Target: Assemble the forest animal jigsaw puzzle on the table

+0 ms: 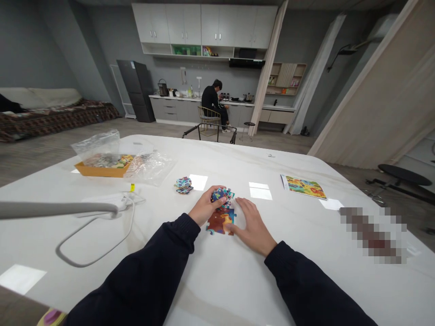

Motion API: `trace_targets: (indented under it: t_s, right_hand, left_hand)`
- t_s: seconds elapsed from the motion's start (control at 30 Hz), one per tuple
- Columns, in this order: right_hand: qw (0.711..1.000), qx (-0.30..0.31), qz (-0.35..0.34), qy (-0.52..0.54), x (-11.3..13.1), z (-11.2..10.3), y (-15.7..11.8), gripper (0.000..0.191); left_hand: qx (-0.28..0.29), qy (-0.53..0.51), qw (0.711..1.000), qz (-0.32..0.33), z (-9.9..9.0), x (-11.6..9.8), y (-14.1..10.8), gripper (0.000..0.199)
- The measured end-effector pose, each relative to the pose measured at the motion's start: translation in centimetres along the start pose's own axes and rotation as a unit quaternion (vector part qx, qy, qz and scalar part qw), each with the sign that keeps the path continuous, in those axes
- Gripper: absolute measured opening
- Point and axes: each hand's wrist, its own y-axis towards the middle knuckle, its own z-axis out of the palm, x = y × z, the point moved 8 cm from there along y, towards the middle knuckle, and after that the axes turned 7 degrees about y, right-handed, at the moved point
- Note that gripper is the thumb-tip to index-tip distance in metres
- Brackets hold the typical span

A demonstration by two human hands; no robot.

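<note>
My left hand (205,204) grips a small stack of jigsaw puzzle pieces (219,194), thumb on top, above the middle of the table. Below it, a brown section of jigsaw puzzle (217,222) with a yellow figure lies flat on the white surface. My right hand (253,226) has its fingers apart at the right side of that section, with the thumb at its lower right edge. To the left of my left hand lies a separate pile of puzzle pieces (184,185).
An orange box (102,170) with colourful contents and clear plastic wrapping (149,166) sits at the back left. A grey stand with a cable (131,222) is at left. A picture booklet (304,186) lies right, beyond it a blurred-out patch (372,235). A seated person (212,99) is far behind.
</note>
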Motion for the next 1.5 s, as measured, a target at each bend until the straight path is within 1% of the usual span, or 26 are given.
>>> trace_targets:
  t_s: [0.07, 0.13, 0.2, 0.3, 0.37, 0.47, 0.57, 0.63, 0.7, 0.77, 0.83, 0.87, 0.93, 0.97, 1.0, 1.07, 1.13, 1.2, 1.27, 1.3, 1.33, 1.4, 1.43, 1.5]
  right_hand:
    - [0.996, 0.034, -0.01, -0.082, 0.3, 1.3, 0.4, 0.068]
    - [0.993, 0.043, -0.002, -0.109, 0.4, 1.8, 0.7, 0.061]
    - [0.993, 0.034, 0.017, -0.11, 0.3, 1.2, 0.7, 0.058]
    - [0.993, 0.018, 0.063, -0.097, -0.6, -0.6, 0.6, 0.051]
    - [0.995, 0.02, 0.082, -0.057, -1.2, -1.6, 0.6, 0.043]
    - [0.993, 0.021, 0.098, 0.056, -1.9, -2.3, 0.7, 0.032]
    - [0.982, -0.024, 0.11, 0.154, -2.3, -2.6, 0.9, 0.024]
    - [0.971, -0.055, 0.103, 0.208, -2.0, -2.8, 1.0, 0.027]
    - [0.967, -0.075, 0.084, 0.23, -1.4, -3.0, 0.9, 0.035]
    - [0.979, -0.071, 0.055, 0.182, -0.6, -3.1, 0.7, 0.04]
    - [0.997, -0.03, 0.018, 0.067, 0.3, -2.9, 0.4, 0.045]
    - [1.0, -0.002, 0.003, 0.004, 0.6, -2.6, 0.2, 0.049]
    - [0.995, 0.044, -0.011, -0.088, 0.7, -2.0, -0.3, 0.061]
    - [0.992, 0.057, -0.009, -0.112, 0.6, -1.9, -0.4, 0.063]
    - [0.99, 0.066, -0.002, -0.124, 0.4, -1.9, -0.6, 0.061]
    - [0.989, 0.076, 0.01, -0.123, 0.2, -1.9, -0.6, 0.046]
    - [0.991, 0.08, 0.011, -0.103, 0.2, -2.0, -0.6, 0.036]
    - [0.995, 0.075, 0.013, -0.072, -0.1, -2.2, -0.5, 0.037]
    - [0.996, 0.064, 0.042, -0.034, -1.0, -2.6, -0.3, 0.038]
    - [0.996, 0.059, 0.068, -0.005, -1.6, -2.8, -0.2, 0.036]
    - [0.993, 0.054, 0.099, 0.035, -2.3, -2.9, -0.2, 0.033]
    - [0.978, 0.039, 0.158, 0.131, -3.4, -3.0, -0.1, 0.029]
    - [0.969, 0.028, 0.176, 0.172, -3.6, -3.0, 0.0, 0.028]
    - [0.958, 0.002, 0.185, 0.219, -3.6, -3.2, 0.2, 0.029]
  left_hand:
    - [-0.015, -0.023, 1.0, 0.01, -0.5, -0.1, 0.2, 0.063]
    - [-0.025, -0.027, 0.999, 0.023, -0.8, -0.1, 0.3, 0.063]
    - [-0.014, -0.021, 0.999, 0.023, -0.6, 0.2, 0.4, 0.064]
    - [0.04, -0.015, 0.999, 0.004, 0.4, 0.8, 0.2, 0.064]
    - [0.084, -0.007, 0.996, -0.007, 1.2, 1.0, -0.1, 0.062]
    - [0.127, 0.029, 0.991, -0.014, 2.2, 1.1, -0.8, 0.059]
    - [0.165, 0.057, 0.984, -0.034, 3.2, 1.3, -1.4, 0.059]
    - [0.176, 0.062, 0.981, -0.045, 3.6, 1.6, -1.6, 0.061]
    - [0.144, 0.063, 0.987, -0.021, 3.2, 1.4, -1.3, 0.059]
    - [0.086, 0.045, 0.995, 0.015, 2.2, 1.1, -0.7, 0.057]
    - [0.032, 0.006, 0.999, 0.028, 1.0, 1.0, -0.2, 0.062]
    - [0.009, -0.016, 1.0, 0.023, 0.5, 1.2, 0.0, 0.068]
    - [-0.027, -0.048, 0.998, 0.014, -0.3, 1.4, 0.2, 0.078]
    - [-0.037, -0.06, 0.997, 0.01, -0.4, 1.4, 0.3, 0.079]
    - [-0.04, -0.07, 0.997, 0.007, -0.4, 1.4, 0.3, 0.076]
    - [-0.03, -0.094, 0.995, -0.001, 0.0, 1.3, 0.3, 0.067]
    - [-0.015, -0.118, 0.993, -0.01, 0.5, 1.3, 0.1, 0.061]
    - [0.001, -0.131, 0.991, -0.018, 0.9, 1.2, 0.0, 0.057]
    - [0.027, -0.131, 0.991, -0.028, 1.4, 1.2, -0.2, 0.055]
    - [0.042, -0.127, 0.991, -0.032, 1.7, 1.1, -0.3, 0.054]
    - [0.057, -0.12, 0.99, -0.036, 2.0, 1.1, -0.5, 0.053]
    - [0.085, -0.1, 0.99, -0.042, 2.5, 1.1, -0.7, 0.053]
    - [0.099, -0.087, 0.99, -0.043, 2.7, 1.0, -0.9, 0.054]
    - [0.125, -0.056, 0.989, -0.047, 3.2, 1.1, -1.2, 0.055]
